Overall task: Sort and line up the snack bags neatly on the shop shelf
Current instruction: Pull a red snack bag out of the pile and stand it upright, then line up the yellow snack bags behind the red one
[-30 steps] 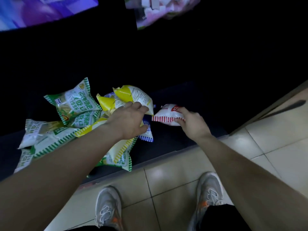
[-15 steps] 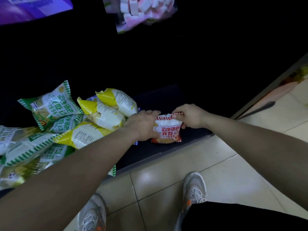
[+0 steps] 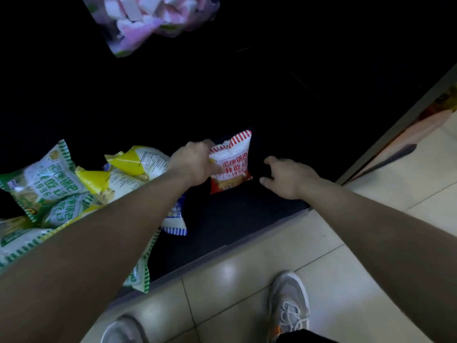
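Far left: green snack bags point(image 3: 47, 184) heaped on the dark shelf point(image 3: 235, 231), cut off by the frame edge. Next, yellow snack bags point(image 3: 128, 162), then a blue-striped bag point(image 3: 176, 219) mostly hidden under the left forearm. Left hand point(image 3: 193, 167) grasps the red snack bag point(image 3: 232, 164) by its left edge, upright, fingers partly hidden. Right hand point(image 3: 286, 177) released, fingers spread, just beside that bag, not touching. Shelf depths too dark to make out.

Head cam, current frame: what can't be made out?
Blue-and-white striped snack bag: head view, mostly hidden under the left forearm.
Green-and-white striped snack bags: cut by the left edge; count unclear.
Left hand gripping the red-and-white striped snack bag: fingertips hidden by hand and bag.
Clear bag of pink-and-white sweets: blurred, cut by the top edge.
Dark shelf: back lost in shadow.
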A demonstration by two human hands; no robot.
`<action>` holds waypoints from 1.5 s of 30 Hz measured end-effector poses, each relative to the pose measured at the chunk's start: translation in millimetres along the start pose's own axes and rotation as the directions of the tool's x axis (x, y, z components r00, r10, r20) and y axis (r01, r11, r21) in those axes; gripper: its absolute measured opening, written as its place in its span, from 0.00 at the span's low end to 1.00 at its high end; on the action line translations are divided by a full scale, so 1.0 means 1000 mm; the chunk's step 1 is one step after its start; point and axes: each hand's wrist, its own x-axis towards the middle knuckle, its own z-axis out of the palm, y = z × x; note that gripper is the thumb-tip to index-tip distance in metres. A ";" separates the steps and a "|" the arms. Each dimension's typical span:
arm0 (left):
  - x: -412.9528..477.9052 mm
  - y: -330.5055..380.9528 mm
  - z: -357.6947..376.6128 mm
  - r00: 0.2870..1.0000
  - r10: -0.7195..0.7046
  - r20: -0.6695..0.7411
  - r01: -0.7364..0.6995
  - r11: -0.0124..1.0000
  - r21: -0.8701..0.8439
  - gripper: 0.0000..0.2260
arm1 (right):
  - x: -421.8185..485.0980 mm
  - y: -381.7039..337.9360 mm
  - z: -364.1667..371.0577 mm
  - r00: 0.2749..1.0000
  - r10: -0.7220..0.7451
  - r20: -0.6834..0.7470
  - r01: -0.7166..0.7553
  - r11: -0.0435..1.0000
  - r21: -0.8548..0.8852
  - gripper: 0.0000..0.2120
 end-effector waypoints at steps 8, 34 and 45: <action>0.047 0.007 -0.006 0.991 -0.087 -0.097 0.064 0.975 -0.214 0.29 | -0.028 -0.026 0.037 0.995 -0.007 0.101 0.015 0.996 -0.086 0.26; 0.018 -0.017 -0.044 0.980 0.097 -0.172 -0.082 0.992 0.092 0.34 | -0.037 -0.068 0.030 0.991 -0.107 0.082 0.108 0.994 -0.005 0.25; -0.169 -0.171 -0.117 0.992 0.009 -0.128 0.012 0.987 0.162 0.27 | -0.054 -0.204 0.023 0.940 -0.336 -0.054 0.337 0.941 0.028 0.24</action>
